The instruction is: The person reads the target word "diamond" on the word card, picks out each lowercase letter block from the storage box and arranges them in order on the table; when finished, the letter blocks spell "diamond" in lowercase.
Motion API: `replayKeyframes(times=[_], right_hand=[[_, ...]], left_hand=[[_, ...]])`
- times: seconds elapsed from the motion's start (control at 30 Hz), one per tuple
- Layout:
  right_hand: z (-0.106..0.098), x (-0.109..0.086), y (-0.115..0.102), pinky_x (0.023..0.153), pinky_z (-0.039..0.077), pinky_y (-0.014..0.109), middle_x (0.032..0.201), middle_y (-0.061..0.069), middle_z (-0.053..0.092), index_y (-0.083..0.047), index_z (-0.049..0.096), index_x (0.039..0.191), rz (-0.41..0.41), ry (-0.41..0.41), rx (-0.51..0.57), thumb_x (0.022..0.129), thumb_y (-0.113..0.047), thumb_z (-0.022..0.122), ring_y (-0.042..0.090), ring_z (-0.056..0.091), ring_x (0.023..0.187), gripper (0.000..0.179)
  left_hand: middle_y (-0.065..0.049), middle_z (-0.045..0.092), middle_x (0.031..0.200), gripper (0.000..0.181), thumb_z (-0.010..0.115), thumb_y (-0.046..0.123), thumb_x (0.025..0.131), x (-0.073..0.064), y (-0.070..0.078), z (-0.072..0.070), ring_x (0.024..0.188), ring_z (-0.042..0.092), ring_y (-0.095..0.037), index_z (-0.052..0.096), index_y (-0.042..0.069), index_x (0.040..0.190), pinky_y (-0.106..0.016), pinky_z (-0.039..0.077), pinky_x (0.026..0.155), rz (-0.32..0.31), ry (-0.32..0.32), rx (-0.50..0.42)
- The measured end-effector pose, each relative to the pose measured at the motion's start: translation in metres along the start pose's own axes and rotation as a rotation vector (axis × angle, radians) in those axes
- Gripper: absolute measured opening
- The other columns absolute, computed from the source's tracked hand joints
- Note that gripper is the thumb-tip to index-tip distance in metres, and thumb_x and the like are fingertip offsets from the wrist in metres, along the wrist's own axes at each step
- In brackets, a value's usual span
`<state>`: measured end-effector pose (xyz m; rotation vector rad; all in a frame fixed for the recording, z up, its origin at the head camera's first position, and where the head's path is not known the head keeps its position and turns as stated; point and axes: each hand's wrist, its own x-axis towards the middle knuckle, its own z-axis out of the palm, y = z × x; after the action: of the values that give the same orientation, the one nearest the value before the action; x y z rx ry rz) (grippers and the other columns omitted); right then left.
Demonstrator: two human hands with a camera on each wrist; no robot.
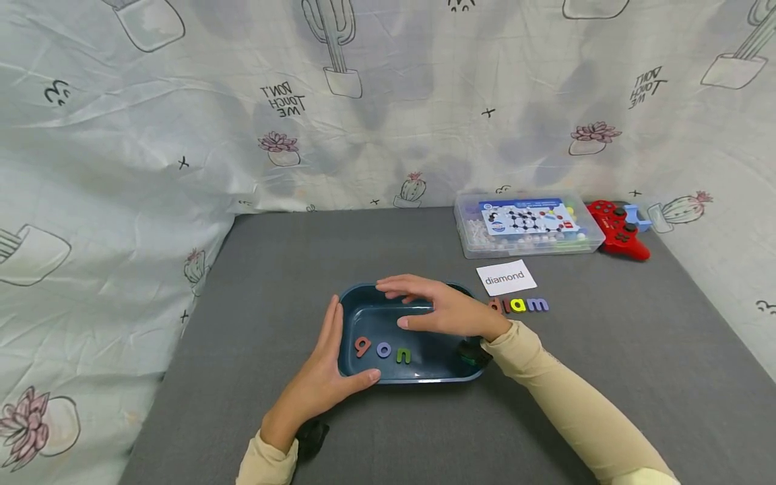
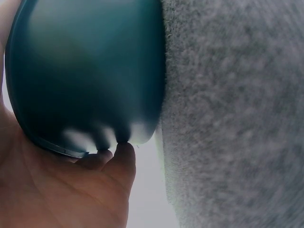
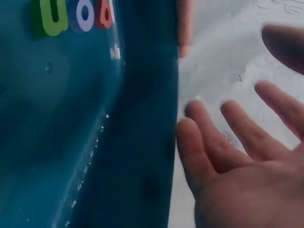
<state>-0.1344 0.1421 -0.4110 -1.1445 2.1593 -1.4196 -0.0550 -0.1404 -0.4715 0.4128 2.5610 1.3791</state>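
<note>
evidently both hands are at the blue-green tray (image 1: 427, 364), which lies on the grey tabletop and serves as the landmark. the left hand (image 1: 320, 377) sits at the tray's left end, unclosed: its straight fingers lie along the end wall and its thumb stretches apart to the near rim. the right hand (image 1: 445, 311) hangs above the tray's far right part, empty, fingers loose and slightly bent, thumb held away; the right wrist view shows them spread near the rim, though whether a fingertip touches it i cannot tell.

inside the tray, toward its near left part, three letters lie in a row: a reddish letter (image 1: 362, 346) nearest the left end, then a lilac o (image 1: 383, 349), then a green n (image 1: 403, 356).

just right of the tray's far right corner lies a row reading "diam": a reddish d (image 1: 495, 305) partly covered by the right wrist, a reddish i (image 1: 506, 306), a yellow a (image 1: 518, 306) and a violet m (image 1: 537, 305). a white card (image 1: 506, 277) printed "diamond" is beyond that corner. farther back, right of the tray, stand a clear plastic box (image 1: 527, 242) and a red game controller (image 1: 618, 232).
</note>
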Motion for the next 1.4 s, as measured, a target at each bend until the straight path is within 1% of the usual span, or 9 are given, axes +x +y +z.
replayKeyframes(times=[0.17,0.37,0.5,0.63,0.73,0.83,1.13,1.27,1.4], right_hand=[[0.004,0.007,0.005,0.114,0.043,0.058,0.163,0.011,0.046,-0.007,0.051,0.159,0.046,-0.117,-0.017,0.103,-0.013,0.073,0.032,0.051,0.144,0.060],[0.011,0.016,0.011,0.115,0.044,0.049,0.162,0.011,0.048,-0.006,0.054,0.156,0.052,-0.271,-0.062,0.102,-0.012,0.073,0.034,0.053,0.142,0.058],[0.014,0.019,0.015,0.118,0.041,0.044,0.157,0.009,0.052,-0.006,0.057,0.154,0.073,-0.354,-0.088,0.102,-0.009,0.072,0.029,0.051,0.141,0.055],[0.017,0.023,0.018,0.111,0.045,0.039,0.148,0.005,0.057,-0.007,0.063,0.149,0.087,-0.401,-0.137,0.101,-0.006,0.073,0.023,0.055,0.130,0.049],[0.019,0.027,0.020,0.102,0.049,0.034,0.137,0.003,0.060,-0.007,0.069,0.143,0.095,-0.420,-0.201,0.101,-0.006,0.074,0.020,0.057,0.117,0.043],[0.022,0.030,0.020,0.097,0.050,0.029,0.129,0.002,0.061,-0.008,0.074,0.136,0.090,-0.424,-0.270,0.100,-0.007,0.076,0.018,0.058,0.111,0.037],[0.029,0.033,0.026,0.087,0.048,0.028,0.115,0.000,0.064,-0.010,0.081,0.124,0.016,-0.377,-0.345,0.098,-0.007,0.078,0.015,0.056,0.100,0.026],[0.033,0.034,0.028,0.088,0.049,0.027,0.114,0.001,0.064,-0.009,0.081,0.121,-0.010,-0.363,-0.379,0.098,-0.006,0.079,0.014,0.056,0.099,0.024],[0.036,0.035,0.026,0.093,0.050,0.027,0.116,0.001,0.064,-0.010,0.080,0.118,-0.039,-0.359,-0.440,0.098,-0.005,0.078,0.014,0.057,0.102,0.020]], left_hand=[[0.005,-0.019,0.178,0.129,0.086,0.048,0.089,-0.001,0.001,-0.002,0.163,0.002,-0.032,-0.010,0.024,0.172,-0.073,0.021,0.119,-0.001,-0.010,-0.007],[0.003,-0.020,0.178,0.129,0.085,0.048,0.090,0.000,0.001,-0.003,0.162,0.001,-0.036,-0.011,0.025,0.172,-0.076,0.021,0.117,-0.009,-0.019,-0.005],[0.004,-0.020,0.178,0.127,0.085,0.047,0.091,0.000,0.002,-0.004,0.162,-0.001,-0.034,-0.011,0.026,0.172,-0.076,0.019,0.118,0.005,-0.022,-0.005],[0.004,-0.019,0.178,0.127,0.085,0.047,0.091,0.000,0.001,-0.004,0.163,-0.001,-0.033,-0.011,0.026,0.172,-0.075,0.020,0.118,0.021,-0.020,-0.005],[0.004,-0.019,0.178,0.127,0.085,0.048,0.091,0.000,0.001,-0.003,0.163,0.001,-0.034,-0.011,0.026,0.172,-0.076,0.022,0.117,0.017,-0.018,-0.006],[0.005,-0.019,0.178,0.128,0.085,0.047,0.091,-0.001,0.001,-0.003,0.163,0.001,-0.034,-0.011,0.027,0.172,-0.075,0.021,0.118,0.003,-0.016,-0.008],[0.006,-0.019,0.178,0.127,0.085,0.047,0.091,-0.001,-0.001,-0.002,0.162,0.001,-0.033,-0.010,0.027,0.172,-0.074,0.023,0.118,0.005,-0.011,-0.009],[0.006,-0.020,0.178,0.127,0.086,0.047,0.091,-0.002,-0.001,-0.002,0.162,0.000,-0.033,-0.010,0.027,0.172,-0.074,0.022,0.118,0.006,-0.012,-0.012],[0.006,-0.020,0.178,0.127,0.086,0.045,0.091,-0.001,-0.002,-0.001,0.162,0.000,-0.033,-0.011,0.027,0.172,-0.074,0.022,0.119,0.013,-0.011,-0.013]])
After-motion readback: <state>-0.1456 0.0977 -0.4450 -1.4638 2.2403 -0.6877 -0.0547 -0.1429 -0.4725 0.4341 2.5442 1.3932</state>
